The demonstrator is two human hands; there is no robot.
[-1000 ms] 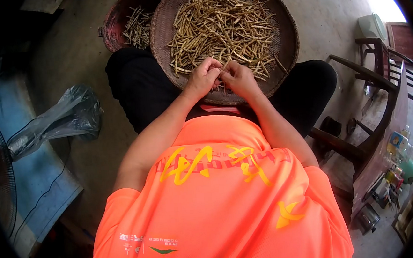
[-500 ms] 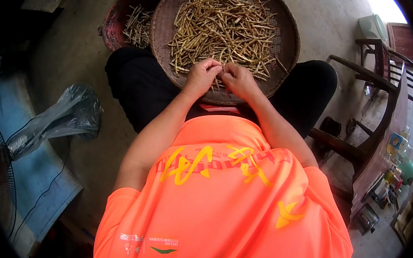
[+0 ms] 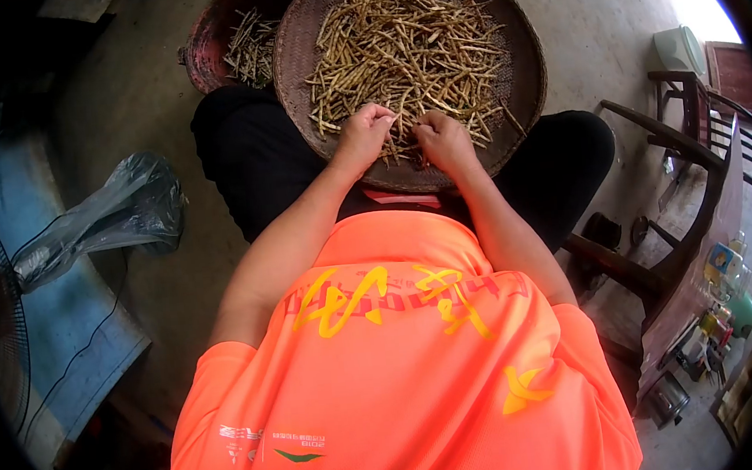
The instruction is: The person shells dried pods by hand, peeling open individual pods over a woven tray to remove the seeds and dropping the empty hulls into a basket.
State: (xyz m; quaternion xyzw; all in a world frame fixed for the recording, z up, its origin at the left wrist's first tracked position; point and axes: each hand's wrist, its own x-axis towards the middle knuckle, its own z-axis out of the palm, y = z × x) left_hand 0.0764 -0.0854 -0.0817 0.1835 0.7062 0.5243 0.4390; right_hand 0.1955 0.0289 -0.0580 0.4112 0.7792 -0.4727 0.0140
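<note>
A round woven basket [image 3: 523,55] rests on my lap, heaped with dry, yellow-brown bean pods [image 3: 405,47]. Over its near edge, my left hand [image 3: 366,136] is closed in a pinch, with the pale end of a bean pod [image 3: 394,118] at the fingertips. My right hand [image 3: 447,145] is a short gap to the right, fingers pressed together; whatever they pinch is too small and hidden to make out. Loose pods lie beneath and between both hands.
A reddish tub [image 3: 202,50] with more pods or husks stands beyond my left knee. Left are a clear plastic bag [image 3: 140,205], a blue board [image 3: 69,321] and a fan [image 3: 5,326]. Wooden chairs [image 3: 682,144] and a table with bottles [image 3: 728,269] stand right.
My hands were touching at the fingertips and have moved slightly apart, the right one to the right. The basket and tub have stayed in place.
</note>
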